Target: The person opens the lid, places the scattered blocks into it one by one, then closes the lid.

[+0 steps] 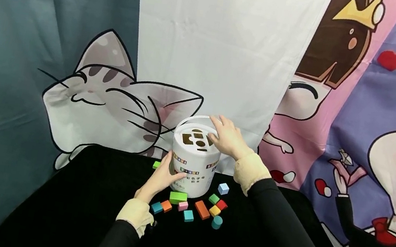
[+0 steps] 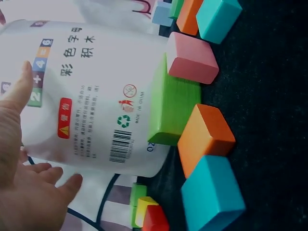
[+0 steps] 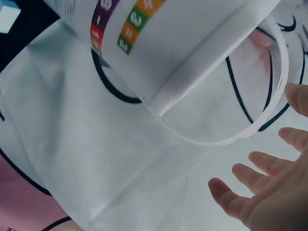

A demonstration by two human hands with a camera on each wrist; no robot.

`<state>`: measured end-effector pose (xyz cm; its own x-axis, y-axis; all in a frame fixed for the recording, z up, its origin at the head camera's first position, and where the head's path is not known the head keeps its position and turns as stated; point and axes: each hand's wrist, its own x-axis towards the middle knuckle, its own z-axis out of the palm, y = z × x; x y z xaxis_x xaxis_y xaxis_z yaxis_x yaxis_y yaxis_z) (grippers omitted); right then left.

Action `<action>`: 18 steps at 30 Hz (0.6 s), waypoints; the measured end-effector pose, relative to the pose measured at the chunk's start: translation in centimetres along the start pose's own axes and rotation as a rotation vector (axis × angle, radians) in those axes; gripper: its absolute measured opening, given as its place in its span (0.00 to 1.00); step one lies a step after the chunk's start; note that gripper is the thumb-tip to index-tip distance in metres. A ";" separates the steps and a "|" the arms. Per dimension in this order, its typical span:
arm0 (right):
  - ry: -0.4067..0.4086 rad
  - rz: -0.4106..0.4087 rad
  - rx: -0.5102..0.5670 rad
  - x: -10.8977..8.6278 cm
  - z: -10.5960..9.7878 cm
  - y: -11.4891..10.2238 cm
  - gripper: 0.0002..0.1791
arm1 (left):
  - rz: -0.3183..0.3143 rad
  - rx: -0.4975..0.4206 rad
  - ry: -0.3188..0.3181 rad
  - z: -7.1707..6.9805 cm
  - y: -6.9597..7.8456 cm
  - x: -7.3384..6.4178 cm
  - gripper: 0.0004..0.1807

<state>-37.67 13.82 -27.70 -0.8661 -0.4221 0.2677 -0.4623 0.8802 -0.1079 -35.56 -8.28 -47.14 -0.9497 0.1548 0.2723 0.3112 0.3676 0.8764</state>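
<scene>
"Fingers first: how are they lying?"

"On the left hand (image 1: 156, 178), they are extending loosely along the side of a white bucket (image 1: 195, 162), its thumb reaching across the printed front. The right hand (image 1: 232, 141) is spreading its uncurled fingers above the rim; whether it is touching the thin white handle (image 3: 211, 143), I cannot tell."

"Where is the bucket standing?"

"It is standing upright on black cloth (image 1: 63, 210), its lid (image 1: 191, 145) showing dark cut-out holes."

"And around it?"

"A long green block (image 1: 177, 198) is resting by its base, a pink block (image 1: 182, 206) sitting just beside that. Near the left hand, a small orange block (image 1: 166, 206) and a blue block (image 1: 156, 207) are lying together. Towards the right, a teal cylinder (image 1: 217, 222) and a pale blue cube (image 1: 223, 188) are lying well apart."
</scene>
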 end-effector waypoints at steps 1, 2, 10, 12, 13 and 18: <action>-0.006 0.009 0.000 0.3 0.0 0.2 0.35 | -0.002 -0.015 0.003 0.2 -0.2 0.1 0.63; -0.010 0.016 0.002 0.6 0.0 0.4 0.34 | -0.001 -0.027 0.005 0.4 -0.4 0.2 0.63; -0.018 0.015 -0.044 2.6 0.2 0.3 0.32 | -0.014 -0.141 -0.020 0.7 -1.5 1.0 0.67; -0.018 0.014 -0.064 2.9 0.4 0.0 0.31 | -0.022 -0.168 -0.037 0.8 -1.9 1.2 0.69; -0.017 0.014 -0.072 3.0 0.5 -0.1 0.31 | -0.026 -0.182 -0.042 0.8 -2.1 1.3 0.69; -0.032 0.012 -0.105 4.5 0.8 -0.8 0.30 | -0.017 -0.208 -0.030 0.8 -2.4 2.0 0.70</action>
<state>-41.41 11.05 -27.20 -0.8777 -0.4167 0.2366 -0.4310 0.9023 -0.0096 -38.19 -8.07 -49.01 -0.9523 0.1788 0.2474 0.2780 0.1734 0.9448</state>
